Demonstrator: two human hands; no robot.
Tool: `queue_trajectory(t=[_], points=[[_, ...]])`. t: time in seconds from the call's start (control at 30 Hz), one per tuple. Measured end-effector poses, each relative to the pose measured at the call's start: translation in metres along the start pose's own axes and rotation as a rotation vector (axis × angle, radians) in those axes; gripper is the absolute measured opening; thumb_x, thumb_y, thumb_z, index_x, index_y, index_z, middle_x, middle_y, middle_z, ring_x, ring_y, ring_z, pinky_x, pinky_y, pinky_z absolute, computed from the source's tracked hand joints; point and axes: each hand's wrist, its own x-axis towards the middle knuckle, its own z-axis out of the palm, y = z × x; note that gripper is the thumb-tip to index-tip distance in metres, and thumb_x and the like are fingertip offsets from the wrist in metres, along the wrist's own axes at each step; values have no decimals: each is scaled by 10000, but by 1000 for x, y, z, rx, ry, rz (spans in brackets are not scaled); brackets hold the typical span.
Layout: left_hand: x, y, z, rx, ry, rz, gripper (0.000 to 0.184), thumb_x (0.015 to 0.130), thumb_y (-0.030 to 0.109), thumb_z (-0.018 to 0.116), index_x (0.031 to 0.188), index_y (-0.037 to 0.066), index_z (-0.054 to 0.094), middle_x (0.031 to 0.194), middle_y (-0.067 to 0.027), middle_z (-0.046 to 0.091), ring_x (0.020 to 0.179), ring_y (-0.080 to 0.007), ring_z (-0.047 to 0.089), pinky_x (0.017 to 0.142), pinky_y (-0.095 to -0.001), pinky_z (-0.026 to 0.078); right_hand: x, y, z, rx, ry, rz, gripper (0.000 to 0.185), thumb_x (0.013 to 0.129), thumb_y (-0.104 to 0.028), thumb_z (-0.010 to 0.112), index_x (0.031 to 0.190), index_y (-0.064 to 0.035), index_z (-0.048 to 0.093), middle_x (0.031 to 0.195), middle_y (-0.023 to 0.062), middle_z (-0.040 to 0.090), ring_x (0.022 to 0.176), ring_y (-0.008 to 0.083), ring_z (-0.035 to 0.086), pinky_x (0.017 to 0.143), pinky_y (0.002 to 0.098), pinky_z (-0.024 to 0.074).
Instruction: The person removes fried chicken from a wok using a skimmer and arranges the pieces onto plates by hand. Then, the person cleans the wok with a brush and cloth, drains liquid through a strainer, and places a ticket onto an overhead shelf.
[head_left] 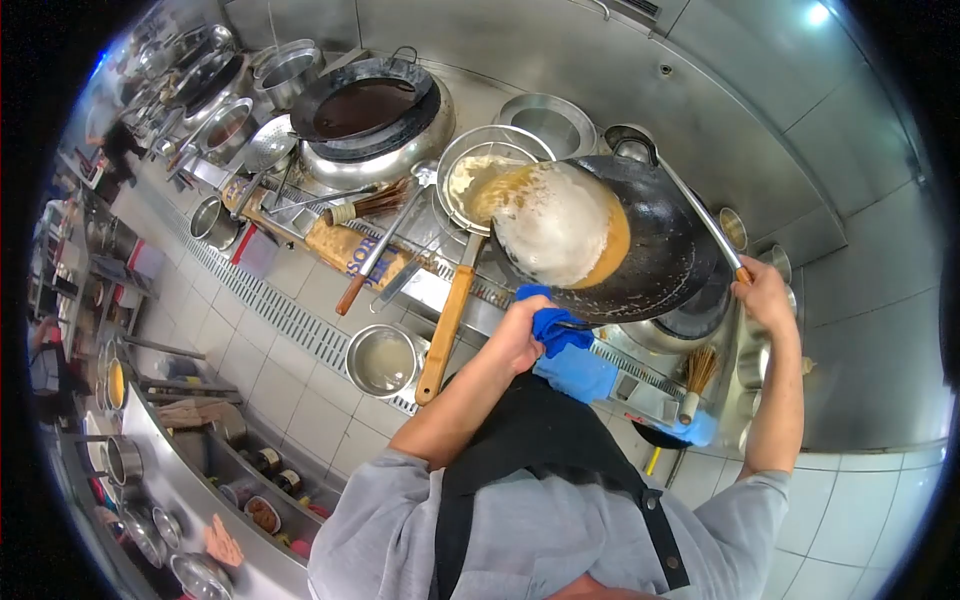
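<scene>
A black wok [672,230] is tilted to the left, with foamy, amber-brown liquid [555,225] gathered at its lower side. My left hand [518,338] is closed on the wok's near edge through a blue cloth [562,332]. Under the wok's left lip lies a round strainer [447,331] with a long wooden handle, and pale pieces [478,172] sit in its basket. Liquid appears to run over the lip into it. My right hand [766,295] grips the wooden end of a ladle [692,190], whose bowl is beyond the wok's far rim.
Left along the range stands a second wok [365,105] of dark liquid. Bamboo brushes [385,200] and another ladle [380,250] lie near the front edge. A metal pot [384,361] of cloudy liquid is below the strainer handle. A steel wall [740,60] rises behind.
</scene>
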Motion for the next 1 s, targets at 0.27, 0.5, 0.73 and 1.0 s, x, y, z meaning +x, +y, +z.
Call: queue_trajectory(t=[0.27,0.5,0.73,1.0], points=[[0,4,10,-85,3,-46,98,846,182,588,862,87,605,800,-65,665,732,-217,668,662,-329,556,3,-24,-14,-75,-25,-3,410,747,-52,684,1152,7,656,739,186,604,661,277,610,683,383,492],[-9,21,19,-61,-67,-1,143,869,171,545,853,61,635,857,-91,704,781,-217,691,741,-341,577,22,-26,-29,-198,-34,-36,479,732,-59,685,1207,-9,650,830,233,644,789,343,656,785,391,500],[-12,26,31,-163,-152,38,173,873,180,549,896,45,655,892,-100,716,801,-225,705,759,-338,587,37,-61,-41,-234,-23,-96,406,721,-38,636,1124,-7,669,757,181,609,696,276,588,714,369,486],[3,20,27,-164,-210,74,195,887,227,549,918,70,661,871,-94,711,728,-202,687,529,-277,492,41,-92,-53,-301,-13,-190,312,735,-66,648,1042,-11,669,761,243,598,730,389,612,719,416,480]])
